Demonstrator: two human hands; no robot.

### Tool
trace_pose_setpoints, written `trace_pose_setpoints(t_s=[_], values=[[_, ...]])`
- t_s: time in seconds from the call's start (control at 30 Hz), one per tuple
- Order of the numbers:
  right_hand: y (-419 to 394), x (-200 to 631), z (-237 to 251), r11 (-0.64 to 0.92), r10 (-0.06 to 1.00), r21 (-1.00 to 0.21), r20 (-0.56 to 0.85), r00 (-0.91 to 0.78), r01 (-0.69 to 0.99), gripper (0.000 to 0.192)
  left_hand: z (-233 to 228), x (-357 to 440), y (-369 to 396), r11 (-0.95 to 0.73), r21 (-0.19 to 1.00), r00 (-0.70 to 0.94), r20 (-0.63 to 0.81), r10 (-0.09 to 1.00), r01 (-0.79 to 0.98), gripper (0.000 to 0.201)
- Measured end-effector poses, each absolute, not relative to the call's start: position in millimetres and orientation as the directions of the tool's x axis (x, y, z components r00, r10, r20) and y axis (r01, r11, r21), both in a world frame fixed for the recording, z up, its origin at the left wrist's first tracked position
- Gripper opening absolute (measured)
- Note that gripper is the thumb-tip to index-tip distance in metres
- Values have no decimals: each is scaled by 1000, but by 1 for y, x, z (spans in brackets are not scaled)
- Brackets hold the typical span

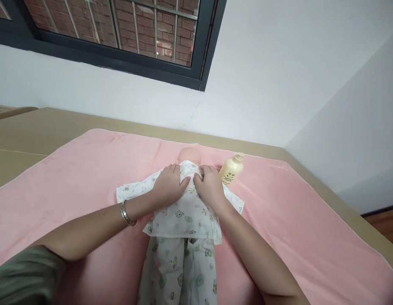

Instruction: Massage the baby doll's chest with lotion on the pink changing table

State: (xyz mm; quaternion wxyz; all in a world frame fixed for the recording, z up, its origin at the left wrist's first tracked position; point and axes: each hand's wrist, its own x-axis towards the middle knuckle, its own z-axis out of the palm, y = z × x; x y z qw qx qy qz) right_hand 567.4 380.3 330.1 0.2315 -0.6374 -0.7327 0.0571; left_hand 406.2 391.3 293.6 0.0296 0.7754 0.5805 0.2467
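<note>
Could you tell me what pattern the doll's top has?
White top with small green animal prints, clearest in the head view.

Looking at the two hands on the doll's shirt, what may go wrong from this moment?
1. The left hand and right hand press the printed shirt near the collar, so the cloth may bunch over the doll's head.
2. The lotion bottle lies close beside the right hand; a sideways move might knock it and let it roll on the pink towel.
3. The bracelet could possibly catch on the shirt sleeve.
</note>
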Motion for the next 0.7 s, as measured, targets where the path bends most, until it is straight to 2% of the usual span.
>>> trace_pose_setpoints(t_s=[0.17, 0.27, 0.53, 0.6, 0.7], values=[[389, 568, 323, 211, 973, -305, 158, -169, 929, 38, 295, 407, 383, -350, 252, 229, 408, 884, 902, 41], [392, 570, 321, 213, 976, -314, 121, -183, 925, 45, 296, 407, 380, -395, 214, 275, 435, 858, 894, 40], [399, 580, 320, 117, 991, -390, -13, -133, 913, 78, 305, 401, 392, -337, 353, 221, 330, 918, 873, 47], [399, 581, 321, 130, 990, -368, -9, -143, 921, 80, 306, 399, 396, -355, 368, 254, 297, 921, 859, 46], [397, 579, 324, 189, 981, -324, 15, -194, 927, 71, 306, 397, 400, -345, 395, 267, 240, 933, 851, 45]])
